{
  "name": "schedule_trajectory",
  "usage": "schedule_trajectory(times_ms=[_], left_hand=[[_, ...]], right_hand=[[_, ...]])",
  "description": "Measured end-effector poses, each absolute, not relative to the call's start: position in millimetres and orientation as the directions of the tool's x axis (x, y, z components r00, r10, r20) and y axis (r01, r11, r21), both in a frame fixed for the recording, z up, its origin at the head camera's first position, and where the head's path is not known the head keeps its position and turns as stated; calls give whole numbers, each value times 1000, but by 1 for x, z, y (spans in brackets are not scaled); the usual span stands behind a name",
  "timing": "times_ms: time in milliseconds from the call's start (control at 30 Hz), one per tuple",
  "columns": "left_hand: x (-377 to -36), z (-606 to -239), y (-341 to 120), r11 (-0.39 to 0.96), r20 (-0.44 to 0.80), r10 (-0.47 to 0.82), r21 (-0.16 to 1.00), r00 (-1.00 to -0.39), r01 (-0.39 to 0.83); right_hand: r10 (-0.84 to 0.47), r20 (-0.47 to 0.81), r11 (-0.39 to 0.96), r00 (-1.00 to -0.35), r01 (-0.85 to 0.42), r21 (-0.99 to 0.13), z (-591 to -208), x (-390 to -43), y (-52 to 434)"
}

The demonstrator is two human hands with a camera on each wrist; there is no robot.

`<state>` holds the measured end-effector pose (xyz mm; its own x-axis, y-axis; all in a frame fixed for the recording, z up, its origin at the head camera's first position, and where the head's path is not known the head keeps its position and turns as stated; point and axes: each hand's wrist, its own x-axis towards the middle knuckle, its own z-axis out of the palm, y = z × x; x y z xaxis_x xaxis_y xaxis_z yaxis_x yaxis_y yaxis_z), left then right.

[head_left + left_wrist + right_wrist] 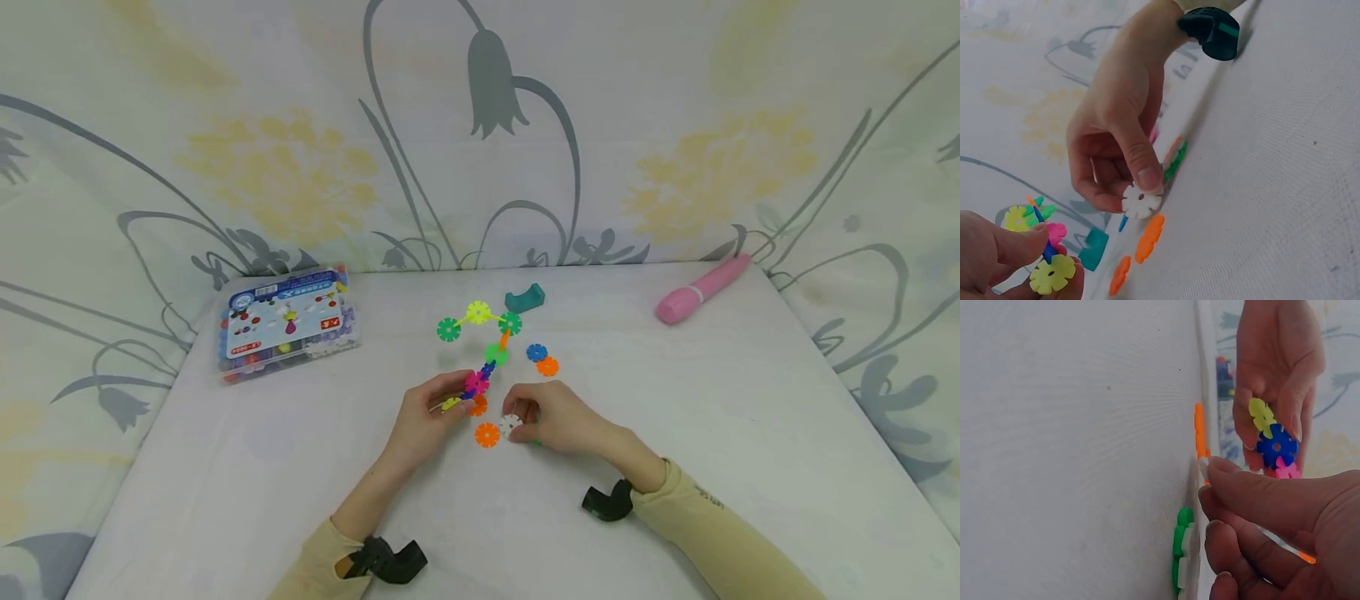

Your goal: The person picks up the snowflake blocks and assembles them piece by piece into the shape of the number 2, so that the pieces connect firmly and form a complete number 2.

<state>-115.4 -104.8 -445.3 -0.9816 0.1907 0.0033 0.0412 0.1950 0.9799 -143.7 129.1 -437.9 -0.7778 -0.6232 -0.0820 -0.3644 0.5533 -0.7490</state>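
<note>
My left hand (424,421) grips the near end of a chain of linked snowflake discs. This chain holds a yellow disc (1052,274), a blue disc (1277,447) and a pink disc (476,382), then bends away through green, orange and yellow discs (478,312). Between thumb and fingers, my right hand (564,417) pinches a white snowflake disc (1142,200), low over the table and apart from the chain. Two loose orange discs (487,435) lie between the hands. Under the right hand are a green disc (1180,550) and a white one beside it, partly hidden.
Beyond the right hand lie a blue disc (537,352) and an orange disc (548,367). A teal curved piece (525,297) sits farther back. At the back left is a clear plastic box (288,321) of pieces; a pink rod-shaped object (701,292) lies back right.
</note>
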Motion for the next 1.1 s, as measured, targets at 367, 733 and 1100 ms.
schedule_trajectory(times_ms=[367, 733, 1100], left_hand=[[-113, -446, -102, 171, -10, 184, 985, -983, 23], [-113, -443, -102, 129, 0, 146, 991, -989, 19], [-114, -441, -102, 38, -58, 88, 998, -994, -55]], right_hand=[[-598, 42, 439, -801, -370, -819, -424, -146, 125], [-558, -112, 375, -822, -129, -918, -429, -139, 117], [-577, -126, 367, -807, -118, -923, -434, -136, 109]])
